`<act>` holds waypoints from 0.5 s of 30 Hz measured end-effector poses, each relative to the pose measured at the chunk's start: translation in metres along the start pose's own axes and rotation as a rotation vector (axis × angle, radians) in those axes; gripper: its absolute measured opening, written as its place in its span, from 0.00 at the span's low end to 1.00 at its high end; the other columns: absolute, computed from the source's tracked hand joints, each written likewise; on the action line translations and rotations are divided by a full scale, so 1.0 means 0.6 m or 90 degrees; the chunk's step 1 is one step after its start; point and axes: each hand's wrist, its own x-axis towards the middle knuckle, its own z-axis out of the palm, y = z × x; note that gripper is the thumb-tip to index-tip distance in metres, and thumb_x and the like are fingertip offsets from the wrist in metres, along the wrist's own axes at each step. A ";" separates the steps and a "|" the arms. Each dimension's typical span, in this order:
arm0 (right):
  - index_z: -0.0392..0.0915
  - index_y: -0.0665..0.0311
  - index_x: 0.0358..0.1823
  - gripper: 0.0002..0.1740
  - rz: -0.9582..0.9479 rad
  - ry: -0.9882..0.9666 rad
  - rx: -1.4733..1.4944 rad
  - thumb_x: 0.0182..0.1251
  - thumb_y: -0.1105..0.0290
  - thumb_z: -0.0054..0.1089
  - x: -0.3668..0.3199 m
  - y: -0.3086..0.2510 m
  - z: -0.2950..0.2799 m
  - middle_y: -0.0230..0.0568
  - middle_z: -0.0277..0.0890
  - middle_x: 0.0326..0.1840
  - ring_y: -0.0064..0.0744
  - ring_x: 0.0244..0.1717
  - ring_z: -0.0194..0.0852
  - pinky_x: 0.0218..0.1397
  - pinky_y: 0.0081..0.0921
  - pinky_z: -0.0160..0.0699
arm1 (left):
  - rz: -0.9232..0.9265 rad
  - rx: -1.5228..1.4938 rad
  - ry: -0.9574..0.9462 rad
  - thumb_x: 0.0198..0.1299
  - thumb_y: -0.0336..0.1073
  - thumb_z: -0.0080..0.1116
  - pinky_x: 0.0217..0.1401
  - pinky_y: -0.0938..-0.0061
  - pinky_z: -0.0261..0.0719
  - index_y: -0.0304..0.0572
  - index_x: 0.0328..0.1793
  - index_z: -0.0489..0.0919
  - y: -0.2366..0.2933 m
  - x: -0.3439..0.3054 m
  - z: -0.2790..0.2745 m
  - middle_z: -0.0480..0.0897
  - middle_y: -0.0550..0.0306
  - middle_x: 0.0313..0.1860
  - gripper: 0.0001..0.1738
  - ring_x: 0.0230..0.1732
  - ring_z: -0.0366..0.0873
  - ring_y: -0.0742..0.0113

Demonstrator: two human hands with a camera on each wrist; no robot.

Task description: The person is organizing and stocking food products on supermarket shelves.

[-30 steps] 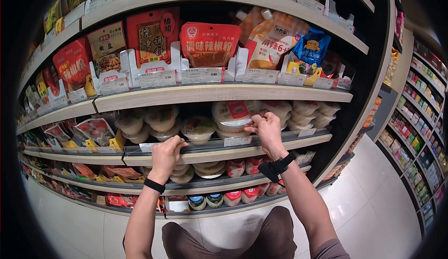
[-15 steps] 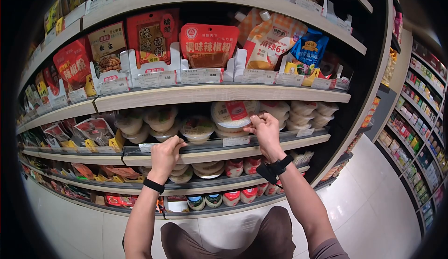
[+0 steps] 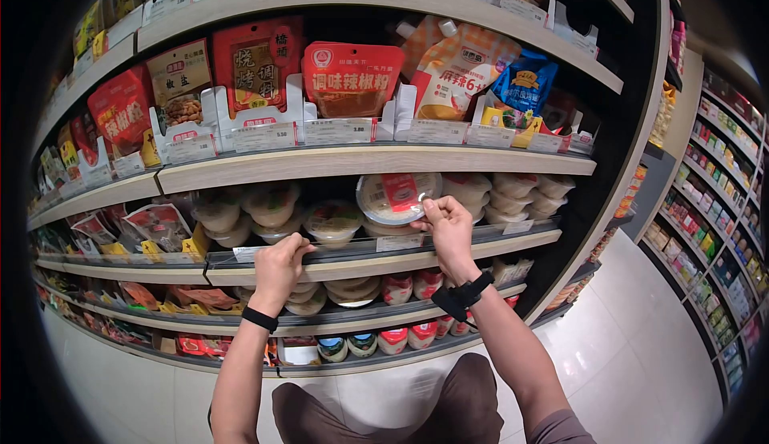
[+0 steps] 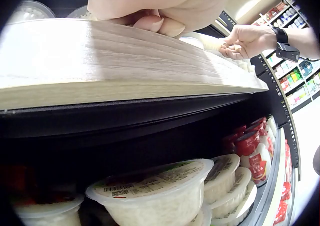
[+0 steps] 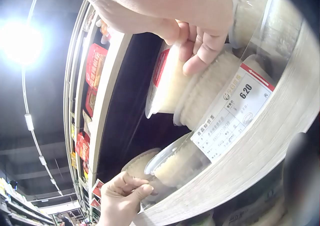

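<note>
My right hand [image 3: 450, 236] pinches the near right edge of a round clear tub [image 3: 398, 196] with a red label, its lid tilted toward me. In the right wrist view the tub [image 5: 167, 81] leans above another tub [image 5: 200, 93], with the right hand's fingers [image 5: 199, 56] at its side. My left hand [image 3: 279, 266] rests on the front edge of the same shelf [image 3: 384, 260], fingers curled over it, as the left wrist view also shows with fingers [image 4: 159, 25] on the wooden edge.
Stacked tubs [image 3: 272, 205] stand left of the held one, more [image 3: 515, 194] to the right. The shelf above [image 3: 384, 160] carries seasoning pouches [image 3: 351, 80]. Lower shelves hold tubs and red-lidded jars [image 3: 396, 288]. A price tag [image 5: 234, 111] fronts the shelf.
The tub in my right hand has tilted up further, its lid now facing me more, and shows more clearly apart from the tub beneath. The left hand stays on the shelf edge.
</note>
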 end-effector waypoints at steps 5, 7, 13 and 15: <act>0.76 0.63 0.36 0.13 -0.017 -0.004 0.001 0.82 0.66 0.61 -0.003 0.002 0.001 0.31 0.82 0.30 0.23 0.33 0.87 0.29 0.15 0.75 | -0.006 -0.007 0.000 0.60 0.31 0.71 0.28 0.61 0.78 0.42 0.35 0.80 0.001 0.001 0.001 0.87 0.53 0.30 0.08 0.29 0.85 0.50; 0.76 0.63 0.36 0.12 -0.010 -0.006 0.000 0.82 0.66 0.60 -0.003 0.003 -0.001 0.31 0.82 0.30 0.23 0.34 0.88 0.29 0.15 0.73 | -0.007 -0.010 0.002 0.60 0.31 0.71 0.28 0.61 0.78 0.42 0.35 0.80 0.000 0.000 0.002 0.87 0.53 0.30 0.08 0.29 0.85 0.50; 0.76 0.65 0.38 0.11 0.021 -0.011 -0.005 0.81 0.69 0.60 -0.006 -0.004 -0.002 0.35 0.83 0.36 0.23 0.36 0.84 0.45 0.24 0.90 | -0.002 0.022 -0.009 0.60 0.32 0.71 0.28 0.60 0.78 0.42 0.35 0.80 0.000 0.001 -0.002 0.86 0.52 0.30 0.09 0.29 0.85 0.48; 0.76 0.64 0.37 0.11 0.014 -0.012 -0.007 0.81 0.67 0.60 -0.005 -0.001 -0.003 0.34 0.83 0.34 0.23 0.35 0.86 0.39 0.20 0.83 | 0.000 0.016 -0.001 0.60 0.32 0.71 0.28 0.60 0.77 0.41 0.35 0.79 0.000 0.001 0.000 0.86 0.52 0.29 0.09 0.29 0.85 0.48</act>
